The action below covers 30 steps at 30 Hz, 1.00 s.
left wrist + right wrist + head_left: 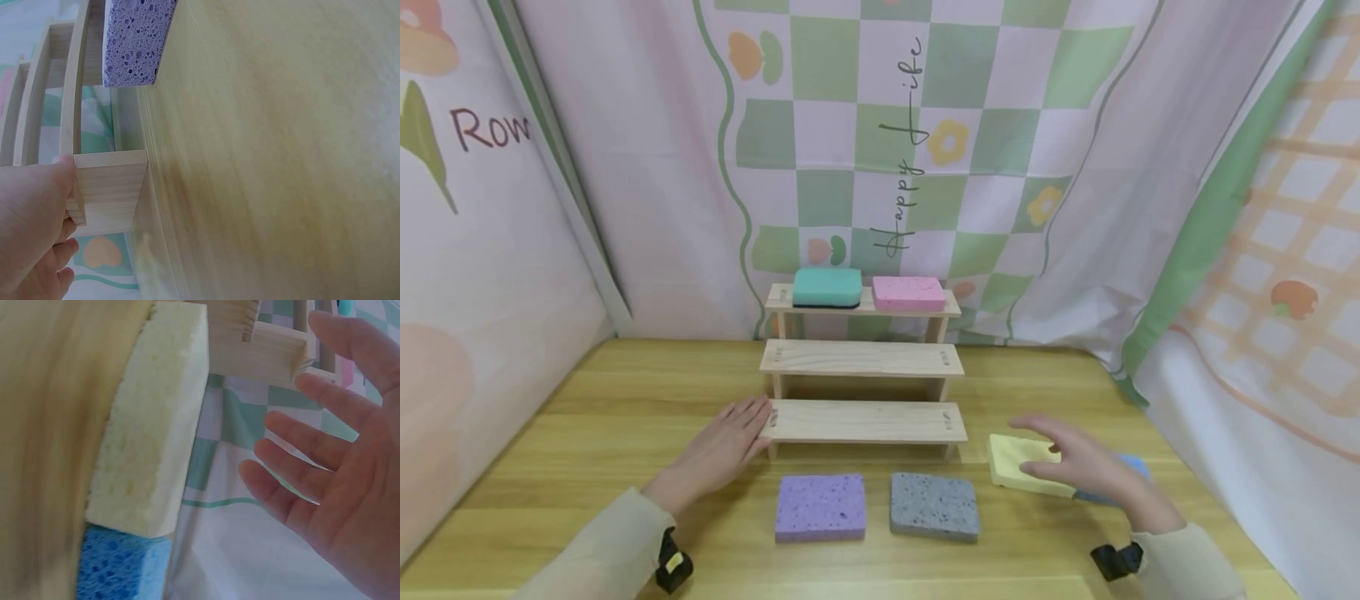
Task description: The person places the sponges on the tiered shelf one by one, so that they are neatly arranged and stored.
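Left hand (718, 450) grips wooden rack (865, 421); a tug could spill pink sponge (908, 293). Right hand (1082, 467) empty, fingers spread; abutting yellow sponge (144, 425) could drag blue sponge (115, 564).

On table (587, 433): wooden rack (865, 421), purple sponge (820, 507), grey sponge (934, 506), yellow sponge (1009, 462), blue sponge (115, 565).
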Motion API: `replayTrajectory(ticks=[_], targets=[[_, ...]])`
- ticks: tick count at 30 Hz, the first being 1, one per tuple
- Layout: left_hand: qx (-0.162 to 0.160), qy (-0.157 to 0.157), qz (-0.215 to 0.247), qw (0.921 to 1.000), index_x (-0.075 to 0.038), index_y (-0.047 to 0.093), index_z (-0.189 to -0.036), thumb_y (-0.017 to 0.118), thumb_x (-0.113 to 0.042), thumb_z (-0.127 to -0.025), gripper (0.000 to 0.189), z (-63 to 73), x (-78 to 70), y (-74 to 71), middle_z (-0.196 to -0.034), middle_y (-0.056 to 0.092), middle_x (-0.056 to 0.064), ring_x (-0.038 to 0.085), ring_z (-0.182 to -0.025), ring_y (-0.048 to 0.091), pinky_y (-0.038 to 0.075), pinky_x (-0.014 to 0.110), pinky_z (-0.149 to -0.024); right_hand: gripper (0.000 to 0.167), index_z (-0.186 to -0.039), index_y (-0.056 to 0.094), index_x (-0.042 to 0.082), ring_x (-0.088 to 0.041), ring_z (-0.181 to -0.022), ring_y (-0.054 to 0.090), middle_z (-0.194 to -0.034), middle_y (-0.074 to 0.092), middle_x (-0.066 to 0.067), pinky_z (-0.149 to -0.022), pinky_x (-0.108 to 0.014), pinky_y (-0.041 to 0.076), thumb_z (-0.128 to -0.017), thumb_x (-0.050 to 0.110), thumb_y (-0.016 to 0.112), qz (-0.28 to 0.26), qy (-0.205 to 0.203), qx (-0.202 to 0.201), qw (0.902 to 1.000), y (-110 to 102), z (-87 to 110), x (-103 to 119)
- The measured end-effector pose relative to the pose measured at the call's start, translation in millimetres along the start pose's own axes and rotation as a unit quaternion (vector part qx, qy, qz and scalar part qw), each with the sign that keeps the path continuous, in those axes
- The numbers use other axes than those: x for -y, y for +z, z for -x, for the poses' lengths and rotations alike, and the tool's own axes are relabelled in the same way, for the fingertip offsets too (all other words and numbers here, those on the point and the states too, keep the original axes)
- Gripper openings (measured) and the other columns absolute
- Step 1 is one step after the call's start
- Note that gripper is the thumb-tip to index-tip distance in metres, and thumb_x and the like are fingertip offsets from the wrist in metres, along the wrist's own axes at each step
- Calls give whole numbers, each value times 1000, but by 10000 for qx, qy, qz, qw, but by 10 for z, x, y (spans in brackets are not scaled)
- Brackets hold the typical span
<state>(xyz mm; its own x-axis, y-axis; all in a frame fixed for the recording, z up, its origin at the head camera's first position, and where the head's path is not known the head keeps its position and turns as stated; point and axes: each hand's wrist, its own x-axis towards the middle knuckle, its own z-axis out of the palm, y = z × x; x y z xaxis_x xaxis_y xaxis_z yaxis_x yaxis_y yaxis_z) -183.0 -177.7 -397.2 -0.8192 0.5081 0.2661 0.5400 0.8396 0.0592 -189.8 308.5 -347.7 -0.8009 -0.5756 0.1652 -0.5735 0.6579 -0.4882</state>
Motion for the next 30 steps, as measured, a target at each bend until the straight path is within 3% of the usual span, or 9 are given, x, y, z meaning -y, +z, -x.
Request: replayTrajectory(ticks=[8,15,30], targets=[[-59,43,18,10000,12,40,-132,49,-21,-96,50,1,7,11,-136,38,27,40,-125,35,26,52,-104,56,-124,52,-3,-50,-115,39,-126,46,-29,-90,-65,33,-80,27,71,47,230,115,9997,57,75,-133],[-137,64,-21,9999,12,41,-131,50,-21,-96,49,-1,20,36,-136,39,27,40,-125,36,27,52,-103,55,-120,54,-3,-54,-112,39,-124,44,-35,-88,-67,32,-79,29,71,91,293,426,9986,107,110,-214],[-66,35,-12,10000,12,41,-131,49,-21,-96,49,-6,12,7,-136,39,27,40,-125,36,27,52,-103,46,-116,58,2,-56,-113,36,-126,40,-36,-86,-67,34,-78,24,72,174,444,618,9970,109,118,-204]])
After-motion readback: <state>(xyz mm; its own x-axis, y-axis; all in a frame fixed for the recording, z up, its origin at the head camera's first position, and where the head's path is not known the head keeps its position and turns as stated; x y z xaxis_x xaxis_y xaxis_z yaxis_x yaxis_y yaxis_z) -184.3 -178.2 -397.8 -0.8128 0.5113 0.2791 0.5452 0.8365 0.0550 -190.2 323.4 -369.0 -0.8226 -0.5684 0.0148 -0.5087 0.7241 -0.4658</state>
